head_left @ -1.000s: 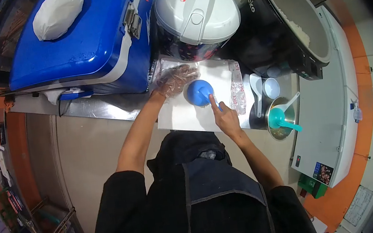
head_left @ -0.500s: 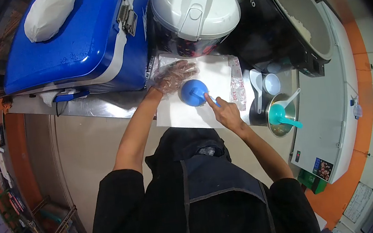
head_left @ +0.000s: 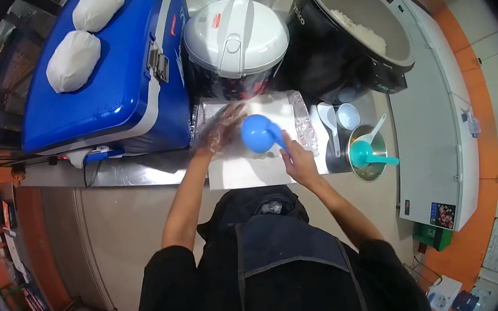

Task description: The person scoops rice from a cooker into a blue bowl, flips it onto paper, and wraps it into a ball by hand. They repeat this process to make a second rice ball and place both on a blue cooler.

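One blue round plastic scoop is being held over the white rectangular paper sheet, its handle being gripped by the narrowly closed right hand. The clear-gloved left hand is being held loosely open just beside it; contact with the paper cannot be told. The sheet's near edge is being left free towards the body, while its far side is being closed in by one white-lidded cooker. Letters ending "KO" are being shown on one black, rice-holding cooker. Two white wrapped bundles are being supported by the blue cool box; one teal plastic ladle is being held by the round steel bowl.
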